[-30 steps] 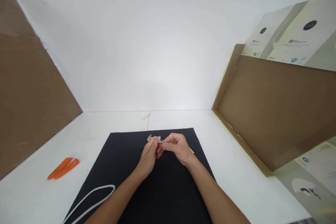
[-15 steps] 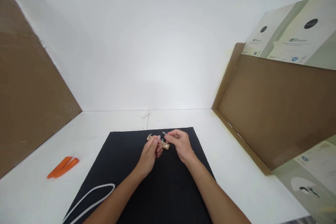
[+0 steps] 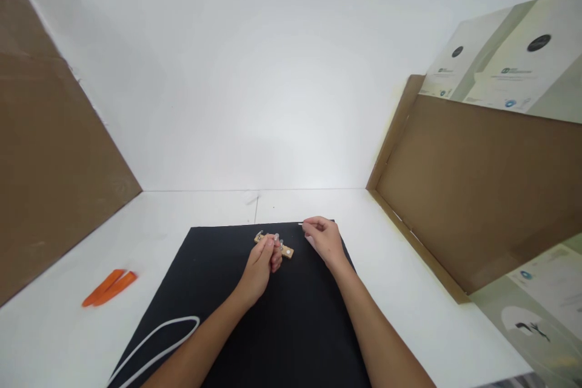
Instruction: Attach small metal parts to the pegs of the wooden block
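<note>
Left hand (image 3: 259,270) pinches a light, stiff wooden strip (image 3: 286,251) midway; right hand (image 3: 322,240) pinches a thin, delicate pin (image 3: 300,224) just beyond the strip.

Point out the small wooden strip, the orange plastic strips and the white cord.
Wooden strip (image 3: 287,251): head view, on its right end.
Orange plastic strips (image 3: 109,288): head view, on the middle of the pair.
White cord (image 3: 184,317): head view, on the top of its loop.

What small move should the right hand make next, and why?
Probably it should bring the thin pale pin in the right hand toward the small wooden strip, since the left hand is gripping that strip steady while the pin is held apart from it.
</note>
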Motion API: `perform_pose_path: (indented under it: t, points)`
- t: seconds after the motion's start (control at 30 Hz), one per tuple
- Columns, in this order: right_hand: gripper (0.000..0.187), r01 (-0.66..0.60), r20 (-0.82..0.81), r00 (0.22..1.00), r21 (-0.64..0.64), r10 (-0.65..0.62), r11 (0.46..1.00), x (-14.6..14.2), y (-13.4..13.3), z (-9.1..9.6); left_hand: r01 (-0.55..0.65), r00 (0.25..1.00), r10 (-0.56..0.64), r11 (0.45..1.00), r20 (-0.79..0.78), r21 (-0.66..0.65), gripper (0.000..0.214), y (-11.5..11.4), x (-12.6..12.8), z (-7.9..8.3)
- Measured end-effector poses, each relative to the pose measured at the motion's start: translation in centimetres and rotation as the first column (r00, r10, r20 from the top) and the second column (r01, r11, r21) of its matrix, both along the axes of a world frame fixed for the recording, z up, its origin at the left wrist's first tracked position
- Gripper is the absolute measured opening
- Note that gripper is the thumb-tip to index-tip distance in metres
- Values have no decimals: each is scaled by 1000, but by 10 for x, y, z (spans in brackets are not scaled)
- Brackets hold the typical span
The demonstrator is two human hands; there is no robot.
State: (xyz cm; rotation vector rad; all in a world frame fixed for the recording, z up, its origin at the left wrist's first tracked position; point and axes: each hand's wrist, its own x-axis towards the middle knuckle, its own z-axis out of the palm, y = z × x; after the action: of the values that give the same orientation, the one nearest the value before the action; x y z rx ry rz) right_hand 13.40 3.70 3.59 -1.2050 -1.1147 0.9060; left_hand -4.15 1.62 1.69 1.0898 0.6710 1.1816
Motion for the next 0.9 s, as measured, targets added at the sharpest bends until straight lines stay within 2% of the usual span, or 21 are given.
perform_pose_path:
  t: [0.07, 0.17, 0.27, 0.4, 0.47, 0.53, 0.6, 0.63, 0.73, 0.8, 0.9]
  points:
    - [12, 126, 273, 954, 17, -126, 992, 10, 3, -4, -5, 1000, 5, 1000, 0, 1, 41, 1, 0, -2]
    - [9, 223, 586, 785, 32, -199, 974, 18, 3, -7, -20, 1000, 20, 1000, -2, 4, 39, 1, 0, -3]
    - [10, 254, 715, 676, 1, -178, 967, 21, 2, -8, -32, 999, 32, 999, -10, -5, 38, 1, 1, -2]
    - [9, 242, 764, 627, -4, -153, 970, 20, 1, -6, -54, 999, 54, 998, 6, -25, 37, 0, 0, -1]
    - [9, 190, 723, 663, 89, -195, 978, 14, -2, -2, -78, 997, 80, 995, 23, -56, 37, -1, 0, 1]
    - [9, 84, 610, 770, 197, -189, 977, 3, -8, 3, -96, 994, 100, 991, 37, -98, 38, -2, 0, 3]
    - [12, -48, 458, 887, 206, -53, 977, -10, -15, 6, -106, 992, 113, 985, 50, -133, 39, -3, -1, 6]
    - [16, -111, 391, 920, 196, 26, 974, -16, -18, 7, -104, 992, 114, 984, 58, -146, 39, -4, -1, 7]
    - [42, -243, 262, 947, 217, 183, 946, -29, -23, 6, -64, 992, 82, 983, 100, -174, 38, -5, -3, 9]
    - [52, -237, 234, 956, 254, 178, 938, -32, -25, 8, -42, 990, 67, 980, 128, -195, 37, -5, -3, 9]
    - [44, -124, 208, 977, 384, 45, 915, -36, -41, 27, -44, 985, 82, 969, 152, -243, 37, -5, -3, 9]
